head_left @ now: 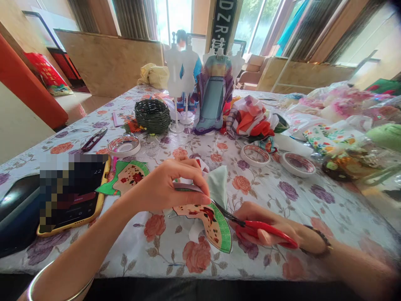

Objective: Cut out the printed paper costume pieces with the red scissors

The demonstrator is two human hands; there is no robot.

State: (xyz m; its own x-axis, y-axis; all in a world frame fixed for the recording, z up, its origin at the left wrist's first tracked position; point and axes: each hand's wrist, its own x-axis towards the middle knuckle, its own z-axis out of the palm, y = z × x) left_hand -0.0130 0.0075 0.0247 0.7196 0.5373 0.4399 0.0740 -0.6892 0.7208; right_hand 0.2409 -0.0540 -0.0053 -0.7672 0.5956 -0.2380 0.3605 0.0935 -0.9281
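Observation:
My left hand point(178, 184) pinches a printed fabric piece point(213, 225) with a green curved border and red pattern on a peach ground. Red-handled scissors point(263, 232) are held in my right hand point(266, 221), their dark blades pointing left at the upper edge of the fabric, close to my left fingertips. Pale green cloth point(219, 184) stands up just behind the blades. A similar green-edged piece point(131, 177) lies to the left, partly behind my left forearm.
A phone in a yellow case point(102, 196) lies at left, with thread snips point(94, 140) beyond it. Tape rolls point(255, 154) sit behind my hands. Farther back are a dark basket point(152, 116), small mannequins point(177, 75) and bundled cloth point(252, 119). Plastic bags point(338, 108) cover the right side.

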